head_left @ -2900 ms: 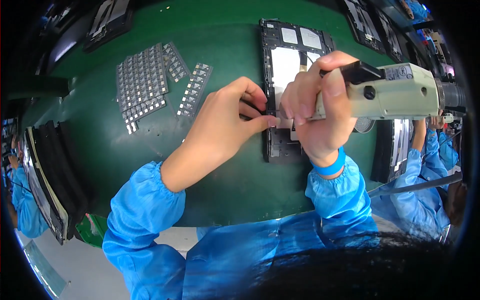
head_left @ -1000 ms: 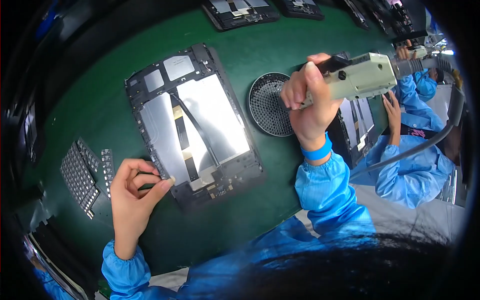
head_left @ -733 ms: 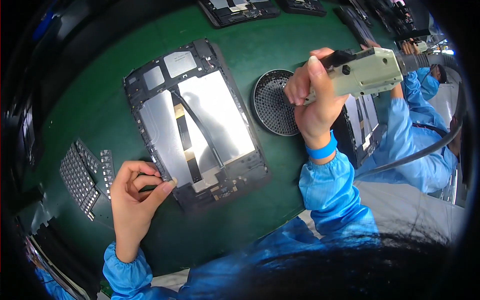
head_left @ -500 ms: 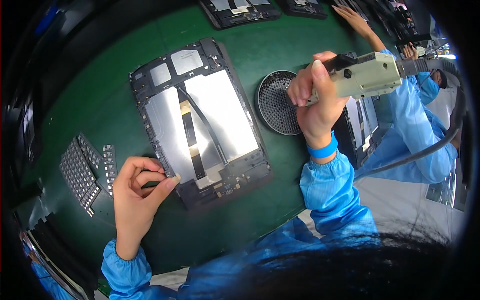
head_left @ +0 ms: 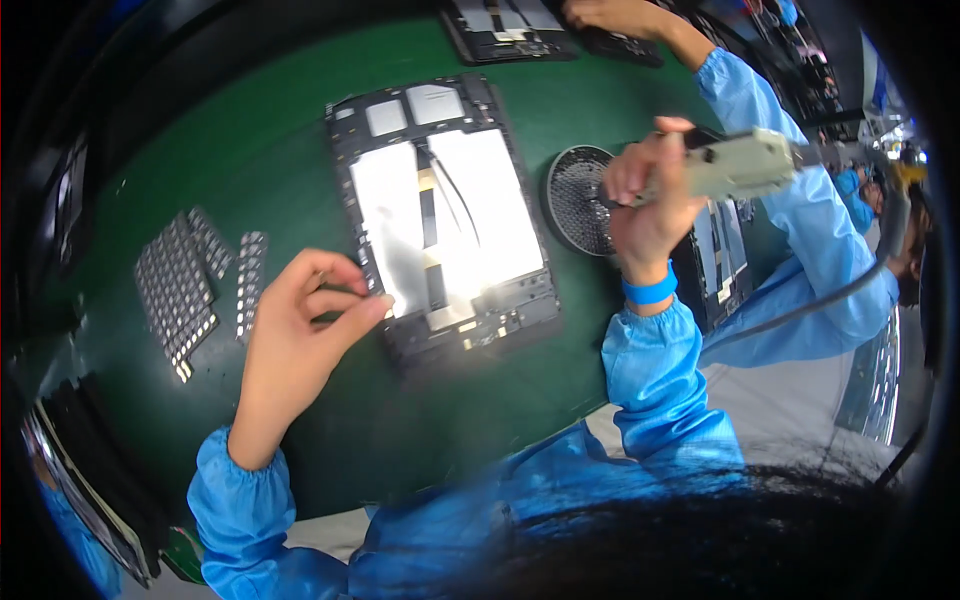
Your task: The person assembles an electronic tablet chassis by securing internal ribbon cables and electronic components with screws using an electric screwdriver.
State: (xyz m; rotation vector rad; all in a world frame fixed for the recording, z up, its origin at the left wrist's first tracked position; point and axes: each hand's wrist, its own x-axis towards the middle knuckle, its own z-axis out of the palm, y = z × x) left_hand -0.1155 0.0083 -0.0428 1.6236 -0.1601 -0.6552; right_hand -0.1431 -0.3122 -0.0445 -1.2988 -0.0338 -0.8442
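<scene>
An opened tablet (head_left: 500,210), with broad silvery plates, a dark frame and ribbon cables, lies on a green work surface (head_left: 300,400). My left hand (head_left: 305,335) is pinched at its lower left edge, thumb tip on the rim; any small part between the fingertips is hidden. My right hand (head_left: 655,205) is wrapped round a cream pistol-shaped tool (head_left: 745,165) with a thick grey hose (head_left: 885,245). Beside those fingers, right of the tablet, sits a round black dish with a pitted face (head_left: 580,210); whether it joins the tool I cannot tell.
Sheets of small dark pieces (head_left: 178,285) and a narrow strip (head_left: 250,280) lie at left. Another opened tablet (head_left: 510,30) is at the far edge, and one more (head_left: 718,255) lies right, partly behind my right arm. A co-worker's hand (head_left: 620,18) reaches in at top right.
The view has shifted and turned slightly. My left hand keeps its pinch at the tablet's edge and my right keeps the tool. The co-worker's hand has moved left along the far edge.
</scene>
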